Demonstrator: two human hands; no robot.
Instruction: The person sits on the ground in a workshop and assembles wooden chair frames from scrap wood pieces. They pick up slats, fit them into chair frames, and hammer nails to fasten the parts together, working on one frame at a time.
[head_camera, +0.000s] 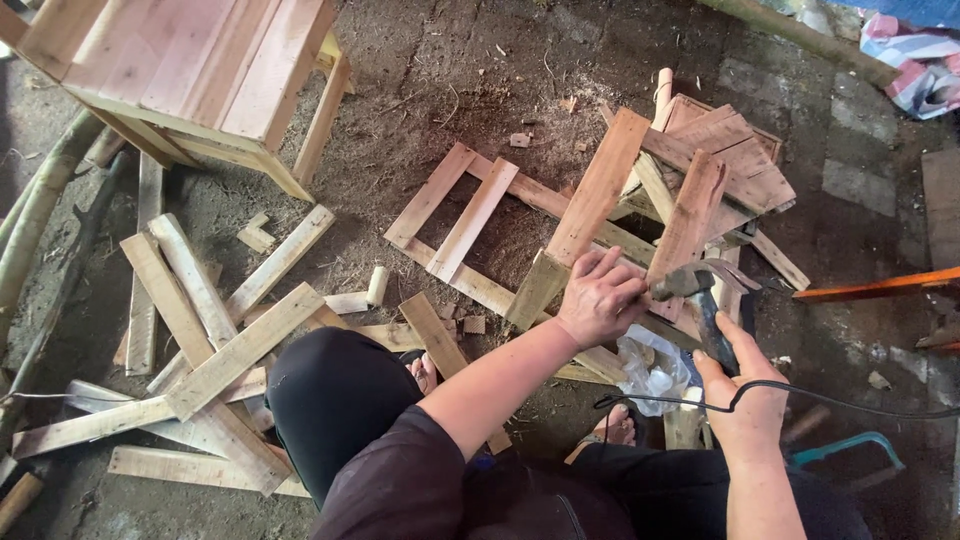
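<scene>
My right hand grips the dark handle of a claw hammer, whose metal head sits just right of my left hand's fingers. My left hand is closed in a pinch against a slanted wooden slat, fingers tight as if holding something small that I cannot make out. The slat belongs to a rough wooden frame of nailed boards lying on the dirt floor in front of my knees. A black cable runs across my right wrist.
A pile of loose planks lies at left. A finished wooden stool stands at top left. A clear plastic bag sits under the frame, an orange bar at right, a teal saw handle at lower right.
</scene>
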